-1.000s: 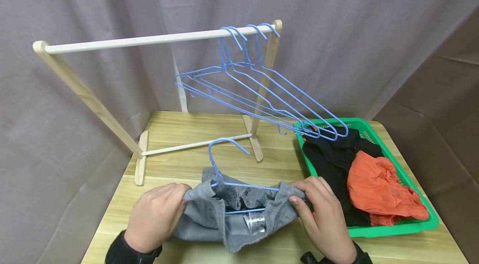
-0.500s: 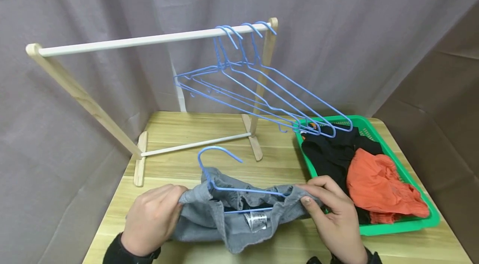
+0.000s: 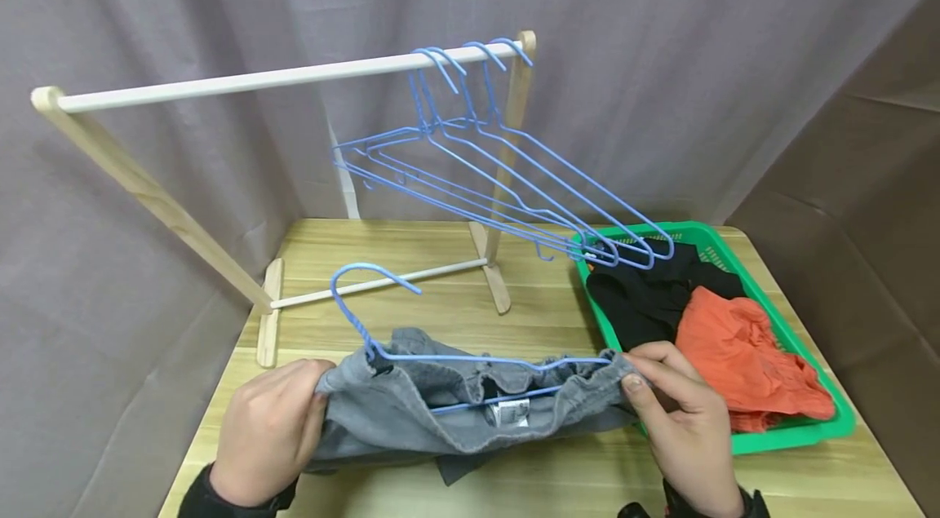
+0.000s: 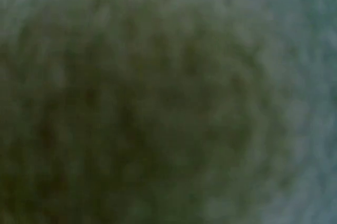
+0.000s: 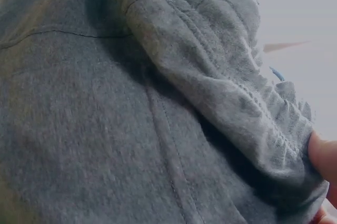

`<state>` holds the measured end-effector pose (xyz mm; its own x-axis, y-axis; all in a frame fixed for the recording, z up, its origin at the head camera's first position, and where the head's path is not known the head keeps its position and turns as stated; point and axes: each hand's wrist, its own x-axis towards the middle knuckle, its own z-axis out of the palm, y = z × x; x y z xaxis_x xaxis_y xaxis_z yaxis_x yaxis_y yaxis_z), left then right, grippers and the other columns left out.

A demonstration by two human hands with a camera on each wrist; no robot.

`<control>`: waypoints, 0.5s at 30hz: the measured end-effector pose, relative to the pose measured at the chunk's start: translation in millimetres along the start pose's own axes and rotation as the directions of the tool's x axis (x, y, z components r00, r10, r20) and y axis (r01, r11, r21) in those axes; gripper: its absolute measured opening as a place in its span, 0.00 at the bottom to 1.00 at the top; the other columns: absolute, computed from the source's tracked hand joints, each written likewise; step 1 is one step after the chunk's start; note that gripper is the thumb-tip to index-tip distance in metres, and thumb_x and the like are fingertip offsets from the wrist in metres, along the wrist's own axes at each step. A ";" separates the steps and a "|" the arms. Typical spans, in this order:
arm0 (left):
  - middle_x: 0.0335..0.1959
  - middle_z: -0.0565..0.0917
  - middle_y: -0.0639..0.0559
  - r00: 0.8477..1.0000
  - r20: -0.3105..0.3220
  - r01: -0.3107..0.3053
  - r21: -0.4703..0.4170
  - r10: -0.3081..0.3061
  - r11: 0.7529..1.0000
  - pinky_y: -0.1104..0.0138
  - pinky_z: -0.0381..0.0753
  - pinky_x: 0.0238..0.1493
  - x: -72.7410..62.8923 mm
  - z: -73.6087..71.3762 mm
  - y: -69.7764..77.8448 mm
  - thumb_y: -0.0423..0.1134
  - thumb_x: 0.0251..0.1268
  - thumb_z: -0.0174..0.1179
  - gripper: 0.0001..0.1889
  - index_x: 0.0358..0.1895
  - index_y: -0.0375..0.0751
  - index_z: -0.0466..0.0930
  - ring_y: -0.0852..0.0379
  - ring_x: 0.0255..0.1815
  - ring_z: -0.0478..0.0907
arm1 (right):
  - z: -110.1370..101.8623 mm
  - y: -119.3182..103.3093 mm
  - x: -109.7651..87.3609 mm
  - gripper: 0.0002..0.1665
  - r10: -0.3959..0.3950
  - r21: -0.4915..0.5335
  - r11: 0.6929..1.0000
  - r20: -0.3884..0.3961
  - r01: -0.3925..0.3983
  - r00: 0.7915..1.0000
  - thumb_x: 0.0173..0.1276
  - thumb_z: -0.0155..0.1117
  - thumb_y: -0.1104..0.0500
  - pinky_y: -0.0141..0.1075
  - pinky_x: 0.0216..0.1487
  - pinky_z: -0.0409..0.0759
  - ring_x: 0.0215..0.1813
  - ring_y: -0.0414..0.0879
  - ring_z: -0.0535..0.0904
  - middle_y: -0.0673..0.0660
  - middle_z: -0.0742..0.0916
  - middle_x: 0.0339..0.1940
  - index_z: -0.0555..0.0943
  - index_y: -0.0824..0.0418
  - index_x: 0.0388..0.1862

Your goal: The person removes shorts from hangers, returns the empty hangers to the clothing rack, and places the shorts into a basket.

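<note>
Between the two hands a grey garment with a gathered elastic waistband, most like a pair of pants (image 3: 382, 412), is stretched wide. A blue wire hanger (image 3: 470, 358) sits inside its waist opening, hook up and leaning left. My left hand (image 3: 272, 424) grips the left end of the waistband. My right hand (image 3: 686, 420) pinches the right end between thumb and fingers, near the hanger's right tip. A white label (image 3: 508, 413) shows inside the waist. In the right wrist view the pants (image 5: 105, 119) fill most of the picture, with the thumb at the right edge. The left wrist view is dark blur.
Behind stands a wooden rack with a white rail (image 3: 257, 81); several blue hangers (image 3: 543, 183) hang at its right end. A green basket (image 3: 800, 444) on the right holds black clothing (image 3: 639, 298) and an orange garment (image 3: 749, 355). Grey curtain surrounds the wooden table (image 3: 411, 241).
The hands have moved apart, the right one rightward and the left one leftward, spreading the waistband. The hanger hook has shifted left, and more of its bar spans the opening.
</note>
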<state>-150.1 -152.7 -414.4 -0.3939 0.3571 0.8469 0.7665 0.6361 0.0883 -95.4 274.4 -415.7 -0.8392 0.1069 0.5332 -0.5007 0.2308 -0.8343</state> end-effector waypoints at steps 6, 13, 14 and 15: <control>0.26 0.81 0.56 1.000 -0.026 0.017 -0.001 -0.017 1.000 0.60 0.74 0.21 -0.9 -4.8 -2.3 0.48 0.94 0.42 0.25 0.36 0.38 0.80 0.58 0.19 0.74 | -1.1 2.1 -3.6 0.18 0.056 -0.075 0.996 0.023 -0.054 0.998 0.71 0.61 0.86 0.27 0.46 0.81 0.47 0.41 0.82 0.52 0.86 0.51 0.86 0.80 0.56; 0.26 0.82 0.55 0.999 -0.035 0.025 -0.009 -0.026 1.000 0.60 0.74 0.21 -1.2 -7.1 -3.7 0.48 0.94 0.43 0.25 0.35 0.38 0.80 0.56 0.19 0.75 | 3.4 11.4 -7.7 0.22 0.035 -0.157 0.987 0.088 -0.020 0.995 0.69 0.65 0.85 0.28 0.46 0.81 0.48 0.42 0.82 0.53 0.87 0.51 0.89 0.72 0.57; 0.26 0.82 0.56 0.999 -0.034 0.027 -0.006 -0.027 1.000 0.59 0.74 0.21 -1.1 -6.9 -3.8 0.48 0.94 0.43 0.25 0.35 0.38 0.80 0.56 0.18 0.75 | 5.6 13.7 -8.0 0.23 0.017 -0.197 0.980 0.096 0.002 0.995 0.68 0.67 0.85 0.28 0.45 0.80 0.47 0.41 0.82 0.53 0.87 0.51 0.90 0.69 0.56; 0.26 0.82 0.55 0.999 -0.031 0.029 -0.002 -0.029 1.000 0.59 0.74 0.21 -1.0 -6.6 -3.9 0.48 0.94 0.43 0.25 0.35 0.38 0.80 0.56 0.19 0.75 | 8.1 15.9 -8.2 0.24 0.002 -0.243 0.970 0.104 0.024 0.995 0.67 0.69 0.84 0.28 0.44 0.79 0.46 0.40 0.81 0.53 0.87 0.50 0.91 0.66 0.56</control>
<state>-149.3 -160.1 -412.1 -0.4002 0.3172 0.8598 0.7559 0.6447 0.1140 -98.1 269.4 -434.4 -0.8575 0.0062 0.5145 -0.4541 0.4609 -0.7625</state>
